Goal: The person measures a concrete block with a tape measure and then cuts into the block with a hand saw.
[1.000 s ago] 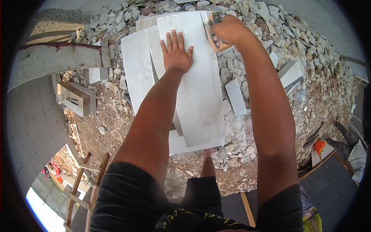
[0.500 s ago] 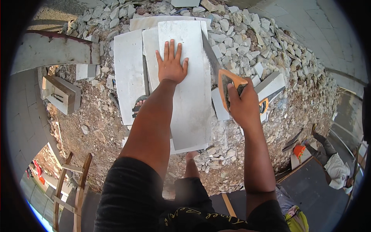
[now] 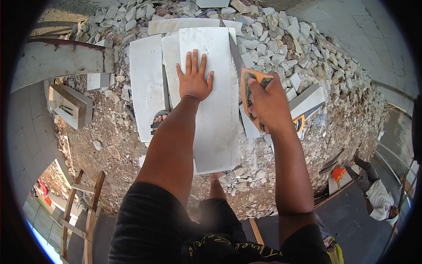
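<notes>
My left hand (image 3: 194,83) lies flat with fingers spread on a long pale block (image 3: 215,114). In my right hand (image 3: 271,103) is a handsaw, its orange handle (image 3: 244,94) wrapped by my fingers. The saw's blade (image 3: 236,55) runs along the right edge of the block, and its tip shows past the far end. Beneath and to the left are more pale blocks (image 3: 146,83), with a dark gap between two of them. My sandalled foot (image 3: 160,119) rests beside that gap, partly covered by my left forearm.
A second orange-handled saw (image 3: 300,123) lies by a pale block (image 3: 307,100) at the right. Broken rubble (image 3: 272,48) covers the far ground. A wooden ladder (image 3: 90,211) stands at lower left; another person (image 3: 378,198) is at far right.
My right hand has pushed the saw away from me and slightly left, so its tip now reaches past the block's far end. My left hand stays in place on the block.
</notes>
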